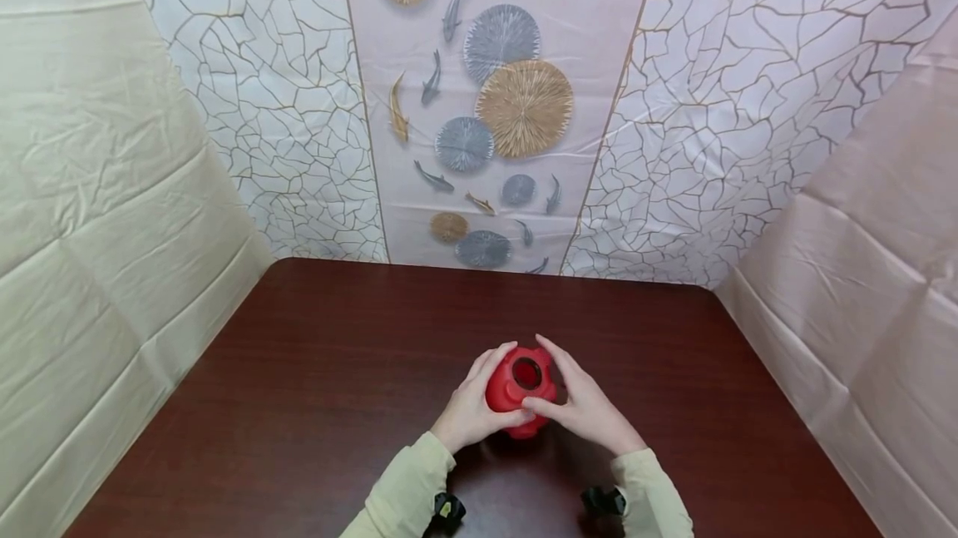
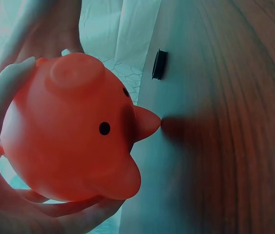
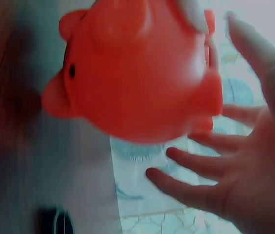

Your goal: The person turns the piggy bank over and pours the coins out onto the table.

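A big dark brown tabletop [image 1: 299, 405] fills the low part of the head view. It is smooth wood with fine lines in it, and its near edge is cut off. Behind the tabletop hang soft, creased cloths: plain cream ones at the sides and a back cloth [image 1: 516, 106] with a crackle print, round fans and little fish.

Near the front middle of the tabletop is a red toy pig [image 1: 521, 388]. It is round, smooth and looks like shiny plastic. It has small black dot eyes, a flat round snout, pointed ears and stubby feet. A round hole shows on its top side.

The left hand [image 1: 471, 407] grasps the pig from one side, with fingers curled round it. The right hand [image 1: 586, 405] grasps the other side, thumb on the front. In the right wrist view the pig is blurry. Pale green sleeves [image 1: 407, 492] cover both arms.
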A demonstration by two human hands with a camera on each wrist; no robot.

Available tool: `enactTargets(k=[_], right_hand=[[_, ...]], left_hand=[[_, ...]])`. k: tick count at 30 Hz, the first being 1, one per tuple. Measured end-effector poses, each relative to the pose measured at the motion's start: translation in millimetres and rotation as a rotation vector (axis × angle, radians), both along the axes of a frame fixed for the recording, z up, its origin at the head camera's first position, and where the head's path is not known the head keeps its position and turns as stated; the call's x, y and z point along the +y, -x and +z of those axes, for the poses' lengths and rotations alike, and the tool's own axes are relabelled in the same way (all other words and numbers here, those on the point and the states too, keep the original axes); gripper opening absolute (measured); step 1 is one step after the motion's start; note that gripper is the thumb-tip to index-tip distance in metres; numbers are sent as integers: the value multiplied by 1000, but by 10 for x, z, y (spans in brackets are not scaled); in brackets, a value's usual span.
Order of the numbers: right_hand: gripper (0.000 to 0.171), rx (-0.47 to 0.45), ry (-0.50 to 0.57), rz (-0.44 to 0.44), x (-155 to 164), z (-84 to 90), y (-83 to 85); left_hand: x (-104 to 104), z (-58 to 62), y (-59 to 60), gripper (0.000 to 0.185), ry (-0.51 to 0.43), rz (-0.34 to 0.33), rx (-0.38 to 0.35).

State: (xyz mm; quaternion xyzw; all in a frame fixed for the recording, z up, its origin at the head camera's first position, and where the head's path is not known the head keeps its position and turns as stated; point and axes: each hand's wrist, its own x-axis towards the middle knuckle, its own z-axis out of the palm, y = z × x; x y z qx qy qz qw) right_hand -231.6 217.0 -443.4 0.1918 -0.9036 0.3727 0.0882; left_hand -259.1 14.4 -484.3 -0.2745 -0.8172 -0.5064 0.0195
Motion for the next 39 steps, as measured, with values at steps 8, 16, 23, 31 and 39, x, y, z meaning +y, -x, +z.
enactTargets(k=[8,16,23,31,39], right_hand=[[88,-12,20,-76,-210,-22,-5],[76,-8,59,-185,-307,-28,-5],[70,-30,295,-227,-236,23,-63],[65,-115,706,-110,-291,103,-158],[67,-34,781,-22,-320,100,-126]], left_hand=[[-10,7,-12,90,6,-10,48],[-21,54,-22,96,41,-20,15],[-163,-7,-26,106,-36,-93,-87],[-241,-6,-60,108,-317,-164,-200],[-158,139,-59,104,-479,-231,-190]])
